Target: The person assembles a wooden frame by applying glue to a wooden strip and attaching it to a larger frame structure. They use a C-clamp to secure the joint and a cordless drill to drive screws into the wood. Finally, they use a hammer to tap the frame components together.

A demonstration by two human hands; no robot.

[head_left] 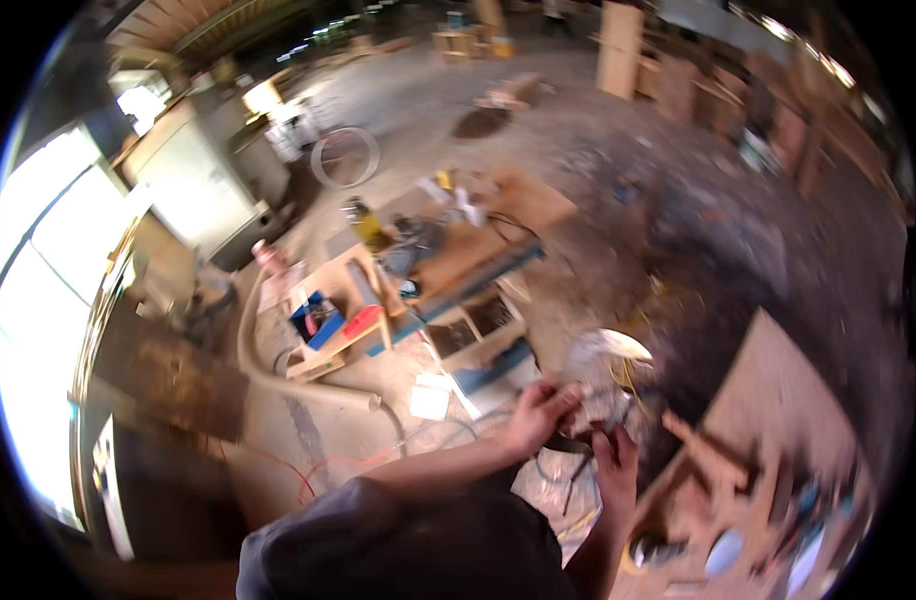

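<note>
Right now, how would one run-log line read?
left hand: fingers bent, grip unclear | right hand: close to left, grip unclear | left of hands: blue box, thick tube | right of hands: wooden board

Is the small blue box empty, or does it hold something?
Not empty: reddish and dark items show inside the blue box; blur hides what they are.

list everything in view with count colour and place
cabinet: one, white, upper left
ring: one, pale, upper left
workbench: one, brown top, upper centre
clutter: mixed colours, on workbench, too blurred to count
bin: one, blue, left of centre
hose: one, tan, on floor, left
divided tray: one, whitish, centre
sheet: one, white, below centre
board: one, brown, lower right
left hand: one, bare, lower centre
right hand: one, bare, lower centre
</note>
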